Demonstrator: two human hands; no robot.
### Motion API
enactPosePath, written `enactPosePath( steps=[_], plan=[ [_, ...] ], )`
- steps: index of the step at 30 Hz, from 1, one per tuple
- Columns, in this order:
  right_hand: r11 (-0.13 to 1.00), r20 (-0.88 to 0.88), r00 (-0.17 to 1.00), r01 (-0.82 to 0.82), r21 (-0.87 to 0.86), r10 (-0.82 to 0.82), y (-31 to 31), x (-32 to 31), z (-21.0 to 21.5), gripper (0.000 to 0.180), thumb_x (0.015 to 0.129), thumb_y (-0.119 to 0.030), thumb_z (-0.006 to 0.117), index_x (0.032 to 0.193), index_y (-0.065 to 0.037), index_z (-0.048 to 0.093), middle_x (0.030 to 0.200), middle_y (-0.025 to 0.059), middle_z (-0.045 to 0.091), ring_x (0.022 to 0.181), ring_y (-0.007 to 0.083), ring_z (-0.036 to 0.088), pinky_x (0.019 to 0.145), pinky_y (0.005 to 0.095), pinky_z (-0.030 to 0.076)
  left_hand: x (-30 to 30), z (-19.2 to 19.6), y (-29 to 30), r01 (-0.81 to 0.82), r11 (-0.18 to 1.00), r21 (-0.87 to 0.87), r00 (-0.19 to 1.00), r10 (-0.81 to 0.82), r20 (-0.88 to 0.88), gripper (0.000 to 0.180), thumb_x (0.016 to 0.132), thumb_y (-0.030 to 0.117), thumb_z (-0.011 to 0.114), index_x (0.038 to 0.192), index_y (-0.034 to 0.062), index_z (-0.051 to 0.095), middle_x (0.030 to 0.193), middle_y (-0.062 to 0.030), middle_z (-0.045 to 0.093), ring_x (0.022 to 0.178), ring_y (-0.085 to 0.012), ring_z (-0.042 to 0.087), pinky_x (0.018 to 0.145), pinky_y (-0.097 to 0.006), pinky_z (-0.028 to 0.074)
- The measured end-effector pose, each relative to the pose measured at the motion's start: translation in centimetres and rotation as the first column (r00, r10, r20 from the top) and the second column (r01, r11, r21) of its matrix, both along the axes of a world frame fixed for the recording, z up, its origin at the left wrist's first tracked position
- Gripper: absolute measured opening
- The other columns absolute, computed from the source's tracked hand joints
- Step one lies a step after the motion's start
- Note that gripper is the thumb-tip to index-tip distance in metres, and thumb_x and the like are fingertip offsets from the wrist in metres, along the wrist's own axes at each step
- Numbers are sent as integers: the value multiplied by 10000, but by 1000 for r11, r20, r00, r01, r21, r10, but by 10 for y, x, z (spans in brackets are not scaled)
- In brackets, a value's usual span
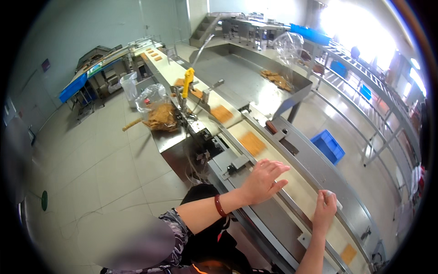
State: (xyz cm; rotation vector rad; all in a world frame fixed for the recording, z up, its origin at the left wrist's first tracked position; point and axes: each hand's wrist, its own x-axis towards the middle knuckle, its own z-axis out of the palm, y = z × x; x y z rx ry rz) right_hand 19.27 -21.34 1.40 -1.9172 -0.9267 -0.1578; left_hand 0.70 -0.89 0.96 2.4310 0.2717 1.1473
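Lying in a clear bag (157, 112) at far left was a heap of brown sheets. Further right, the left hand (263, 181) hovered flat, fingers spread, over the pale belt (299, 189) — the right hand (325, 208) gripped something small and white (329, 196) at the belt's edge.

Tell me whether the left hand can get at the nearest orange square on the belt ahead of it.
Probably yes. The left hand hovers open over the pale belt, and the orange square lies flat just beyond its fingertips with bare belt between. Nothing covers the square.
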Motion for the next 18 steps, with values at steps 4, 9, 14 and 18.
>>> enactPosePath(
  steps=[4, 9, 14, 18],
  plan=[
    [999, -28, 999, 35, -8, -36, -2, -4, 4, 112, 1009, -74, 618, 967, 19, 665, 953, 108, 635, 941, 253, 623, 870, 368, 492, -1, 4, 0, 22, 1000, 7, 996, -22, 86, 345, 1045, 339, 608, 1280, 91, 653, 1192, -95, 686, 1186, -285, 632, 1081, -458, 410],
    [1000, -51, 999, -1, 18, 2, 0, -3, 3, 103, 1008, -68, 615, 970, 13, 664, 947, 102, 626, 938, 242, 616, 865, 364, 489, -2, 4, 0, 12, 1000, 4, 993, -13, 114, 285, 1039, 312, 622, 1211, 93, 682, 1148, -84, 696, 1150, -279, 642, 1062, -454, 422],
    [1000, -52, 999, 3, 24, -1, 0, -2, 0, 90, 1001, -55, 614, 975, 15, 664, 948, 104, 624, 937, 243, 616, 865, 364, 487, -3, 3, 1, 32, 999, 23, 994, -34, 106, 242, 1028, 283, 639, 1174, 97, 690, 1132, -72, 699, 1104, -277, 647, 1032, -444, 438],
    [999, -34, 999, 19, 26, -18, -2, 0, -2, 83, 995, -49, 617, 984, 15, 668, 949, 105, 625, 935, 242, 620, 869, 363, 488, -1, 2, -1, 71, 997, 21, 990, -73, 118, 208, 1021, 260, 651, 1151, 102, 691, 1123, -64, 700, 1087, -268, 648, 1024, -444, 441]
  ],
)
